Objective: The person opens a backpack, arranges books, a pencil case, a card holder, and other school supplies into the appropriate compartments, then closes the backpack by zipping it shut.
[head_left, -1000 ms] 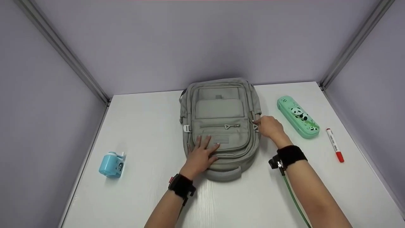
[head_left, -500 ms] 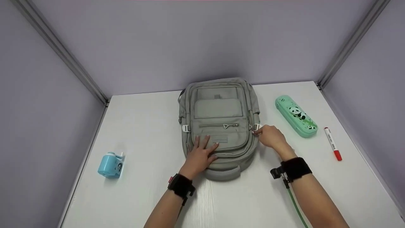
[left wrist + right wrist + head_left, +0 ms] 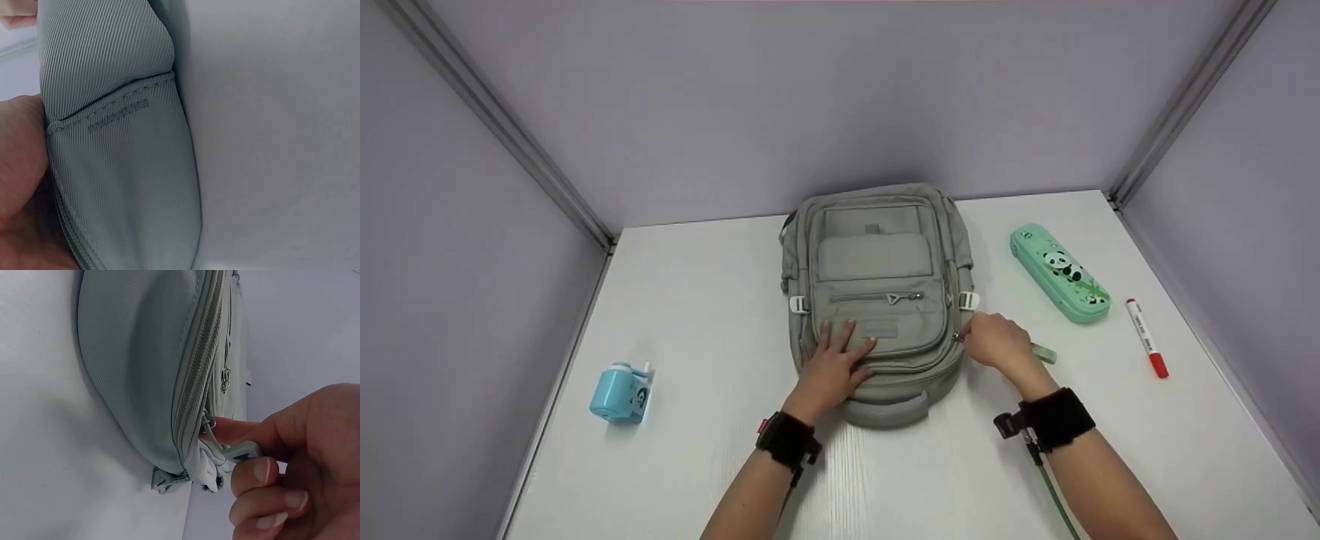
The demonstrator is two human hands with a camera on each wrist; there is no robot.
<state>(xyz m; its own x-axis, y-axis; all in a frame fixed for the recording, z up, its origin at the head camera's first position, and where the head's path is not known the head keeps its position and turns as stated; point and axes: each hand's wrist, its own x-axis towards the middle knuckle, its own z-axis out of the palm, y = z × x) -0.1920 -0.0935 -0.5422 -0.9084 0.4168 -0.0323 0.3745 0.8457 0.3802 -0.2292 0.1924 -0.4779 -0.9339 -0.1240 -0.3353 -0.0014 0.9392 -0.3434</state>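
Observation:
A grey-green backpack lies on the white table, its top handle toward me. Spread fingers of my left hand rest on its lower left front. At its right side my right hand grips a zipper pull, plain in the right wrist view, with curled fingers. The zipper track runs along the bag's curved edge there. In the left wrist view the bag's side panel fills the left part, with some of the left hand at the edge.
Right of the bag lie a mint panda pencil case and a white marker with red cap. A small green block shows partly behind the right hand. Far left stands a blue pencil sharpener. Grey walls enclose the table's back and sides.
My right hand has moved toward me along the bag's right edge with the zipper pull. The small green block has come into view behind it. The left hand stays put.

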